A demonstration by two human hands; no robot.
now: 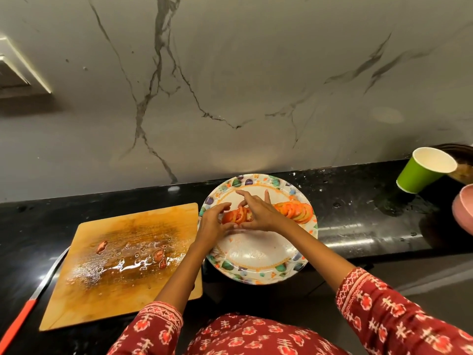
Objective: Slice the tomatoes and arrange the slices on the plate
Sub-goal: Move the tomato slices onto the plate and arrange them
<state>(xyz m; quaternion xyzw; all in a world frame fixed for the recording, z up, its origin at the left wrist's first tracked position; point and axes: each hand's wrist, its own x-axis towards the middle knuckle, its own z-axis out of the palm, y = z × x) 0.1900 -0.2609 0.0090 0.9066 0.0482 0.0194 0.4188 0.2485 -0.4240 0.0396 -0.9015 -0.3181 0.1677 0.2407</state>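
The plate (pixel 258 265) overhangs the table's (pixel 358 226) near edge. On it, both hands, left (pixel 212 222) and right (pixel 258 213), pinch tomato slices (pixel 236 216); its near half lies bare.

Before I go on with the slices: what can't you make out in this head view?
- Tomato slices between left hand and right hand: count hidden by fingers.
- Knife: blade partly under cutting board, handle cut off at the frame edge.
- Pink dish: cropped at the right edge.
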